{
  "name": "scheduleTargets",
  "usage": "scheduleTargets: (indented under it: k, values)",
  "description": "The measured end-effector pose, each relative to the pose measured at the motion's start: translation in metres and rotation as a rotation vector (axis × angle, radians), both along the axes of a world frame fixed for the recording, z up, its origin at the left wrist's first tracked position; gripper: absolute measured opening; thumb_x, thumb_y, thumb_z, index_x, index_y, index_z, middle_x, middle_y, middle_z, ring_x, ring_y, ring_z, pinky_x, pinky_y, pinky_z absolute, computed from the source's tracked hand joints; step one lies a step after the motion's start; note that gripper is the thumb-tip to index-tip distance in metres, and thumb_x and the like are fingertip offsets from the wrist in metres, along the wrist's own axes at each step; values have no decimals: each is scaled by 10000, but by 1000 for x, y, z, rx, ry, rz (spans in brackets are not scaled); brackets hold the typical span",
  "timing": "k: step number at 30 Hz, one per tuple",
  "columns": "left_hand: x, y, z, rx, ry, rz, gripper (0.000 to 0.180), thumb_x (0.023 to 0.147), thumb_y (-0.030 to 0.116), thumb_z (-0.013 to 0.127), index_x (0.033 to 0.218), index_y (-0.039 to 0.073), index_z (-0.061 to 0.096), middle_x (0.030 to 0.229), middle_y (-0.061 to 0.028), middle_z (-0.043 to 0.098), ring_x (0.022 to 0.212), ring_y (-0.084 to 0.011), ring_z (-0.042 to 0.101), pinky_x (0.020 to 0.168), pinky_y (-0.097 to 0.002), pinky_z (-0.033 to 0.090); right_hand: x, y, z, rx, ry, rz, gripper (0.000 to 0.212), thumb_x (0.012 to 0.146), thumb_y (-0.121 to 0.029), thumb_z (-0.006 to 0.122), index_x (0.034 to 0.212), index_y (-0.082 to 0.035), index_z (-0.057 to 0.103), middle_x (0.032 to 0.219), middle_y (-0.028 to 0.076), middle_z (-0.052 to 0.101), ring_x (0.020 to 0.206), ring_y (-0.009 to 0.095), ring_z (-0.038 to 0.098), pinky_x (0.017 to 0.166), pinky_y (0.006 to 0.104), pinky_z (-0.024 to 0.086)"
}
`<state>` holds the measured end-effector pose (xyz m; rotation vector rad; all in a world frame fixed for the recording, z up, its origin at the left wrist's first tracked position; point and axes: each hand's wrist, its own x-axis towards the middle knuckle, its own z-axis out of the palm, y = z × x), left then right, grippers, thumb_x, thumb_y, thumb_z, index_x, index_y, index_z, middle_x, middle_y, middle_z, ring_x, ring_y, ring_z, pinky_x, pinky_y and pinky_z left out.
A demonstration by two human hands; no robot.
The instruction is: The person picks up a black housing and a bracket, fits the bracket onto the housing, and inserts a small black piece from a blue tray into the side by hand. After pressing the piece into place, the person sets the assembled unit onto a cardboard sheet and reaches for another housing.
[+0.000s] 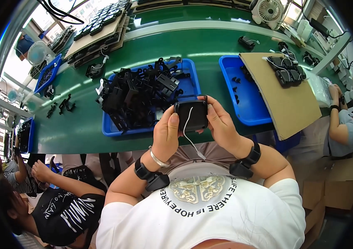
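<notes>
A square black plastic housing with a white cable hanging from it is held up in front of me, over the near edge of the table. My left hand grips its left side, thumb on the face turned toward me. On the opposite side my right hand holds it the same way, thumb near the upper right corner. The white cable runs down across the housing and ends in a small white connector below it. Fingers behind the housing are mostly hidden. Just beyond my hands lies a heap of black plastic brackets.
The brackets fill a blue tray. Right of it, a brown cardboard sheet leans over another blue tray; black housings with cables lie on the sheet. Co-workers sit at left and right. Stacked boards of black parts stand far left.
</notes>
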<state>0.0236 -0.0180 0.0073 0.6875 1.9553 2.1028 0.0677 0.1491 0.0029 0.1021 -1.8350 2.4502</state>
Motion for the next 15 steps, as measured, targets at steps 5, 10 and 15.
scheduleTargets:
  k: [5,10,15]
  values:
    - [-11,-10,2,76,-34,46,422,972,343,347,1199,11,473,772,29,555,556,-5,440,471,-136,332,-16,-8,23,77,-29,52,377,983,-267,336,1311,-81,341,1044,33,559,776,84,585,618,226,496]
    - [-18,-13,8,122,95,128,444,966,352,361,1229,5,451,802,17,564,565,-11,454,479,-135,350,-31,-16,31,100,18,53,375,981,-274,342,1298,-76,365,1038,35,563,777,91,591,603,232,501]
    - [-26,-25,28,253,-170,-17,445,943,308,442,1261,-3,427,828,-10,587,591,-60,497,522,-169,403,-61,-8,61,-7,-60,79,364,978,-289,341,1260,-74,423,957,48,599,674,117,601,549,241,497]
